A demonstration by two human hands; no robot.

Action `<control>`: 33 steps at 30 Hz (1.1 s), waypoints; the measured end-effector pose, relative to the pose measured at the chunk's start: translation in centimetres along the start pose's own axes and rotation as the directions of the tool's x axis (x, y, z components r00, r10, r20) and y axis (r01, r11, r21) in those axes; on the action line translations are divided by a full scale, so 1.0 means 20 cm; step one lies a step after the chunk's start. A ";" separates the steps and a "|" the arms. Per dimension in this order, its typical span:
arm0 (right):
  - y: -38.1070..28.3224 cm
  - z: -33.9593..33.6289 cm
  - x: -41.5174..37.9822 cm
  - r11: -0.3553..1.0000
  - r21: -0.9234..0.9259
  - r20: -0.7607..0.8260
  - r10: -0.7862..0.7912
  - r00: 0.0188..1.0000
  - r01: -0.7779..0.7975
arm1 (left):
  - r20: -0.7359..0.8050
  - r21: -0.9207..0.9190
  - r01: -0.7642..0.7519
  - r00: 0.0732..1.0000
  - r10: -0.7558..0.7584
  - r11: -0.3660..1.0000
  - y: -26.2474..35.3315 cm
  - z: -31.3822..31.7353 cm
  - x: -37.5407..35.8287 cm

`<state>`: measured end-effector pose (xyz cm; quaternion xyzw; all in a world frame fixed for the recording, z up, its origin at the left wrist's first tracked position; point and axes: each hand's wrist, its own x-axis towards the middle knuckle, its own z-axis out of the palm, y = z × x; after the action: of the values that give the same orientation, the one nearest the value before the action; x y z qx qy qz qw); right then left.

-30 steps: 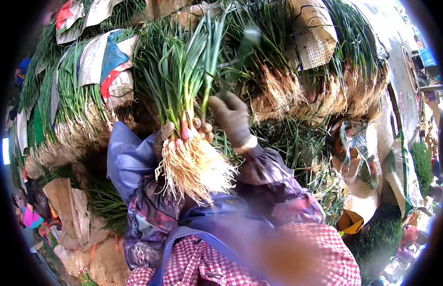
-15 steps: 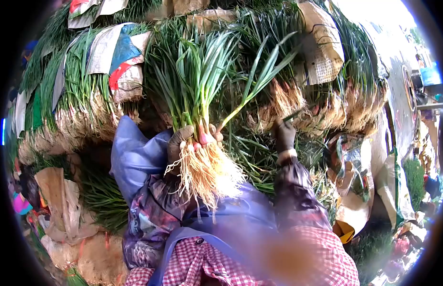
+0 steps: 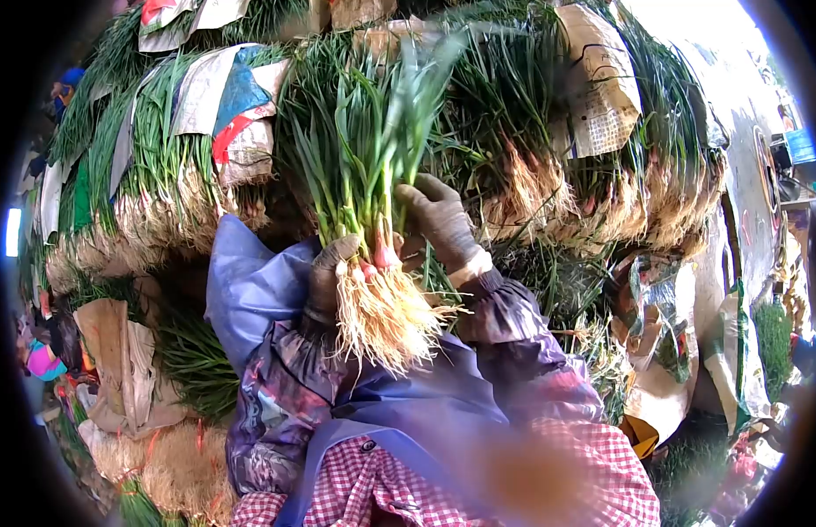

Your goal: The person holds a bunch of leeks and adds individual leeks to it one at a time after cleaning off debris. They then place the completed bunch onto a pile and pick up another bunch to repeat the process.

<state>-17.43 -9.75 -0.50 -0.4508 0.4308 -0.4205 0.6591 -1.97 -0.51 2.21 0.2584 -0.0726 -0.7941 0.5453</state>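
My gloved left hand [image 3: 331, 272] is wrapped round a bunch of green garlic [image 3: 373, 189], just above the bulbs. The bunch stands upright in front of my chest, leaves up, with pinkish bulbs and long pale roots hanging below. From the right side, my gloved right hand [image 3: 440, 220] closes on the stems of the same bunch, its fingertips partly hidden behind them. The tops of the right-hand leaves are blurred.
Rows of green garlic [image 3: 171, 206] lie stacked ahead, roots towards me, with sacking pieces [image 3: 601, 83] draped over them. Loose green leaves [image 3: 548, 290] lie below the right-hand stack. A sack [image 3: 118, 360] stands at left. A blue apron [image 3: 417, 400] covers my lap.
My right hand has come up and left from the loose greenery to the bunch. The stalk that leaned out to the right is now upright against the others. My left hand keeps its grip.
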 end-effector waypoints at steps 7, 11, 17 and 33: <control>0.11 -0.20 0.36 0.426 -0.903 -0.130 -0.408 0.904 0.062 | 0.342 -0.148 0.221 0.926 -0.159 0.964 -0.01 -0.13 0.04; 0.22 -0.35 0.47 0.493 -0.869 -0.083 -0.244 0.966 0.050 | 0.435 -0.224 0.216 0.895 -0.101 0.950 0.09 0.11 -0.10; 0.36 -0.76 0.45 0.778 -0.622 -0.270 -0.114 0.956 -0.083 | 0.121 0.009 -0.305 0.946 0.301 0.952 0.33 0.31 -0.52; -0.72 0.50 -0.47 0.930 -0.195 0.709 -0.087 0.700 0.313 | 0.229 0.074 -0.585 0.799 0.557 0.808 0.12 0.49 -0.90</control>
<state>-12.99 -2.10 17.24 -0.7136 0.1614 -0.2221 0.6445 0.12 13.06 17.56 0.1827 -0.2562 -0.6068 0.7299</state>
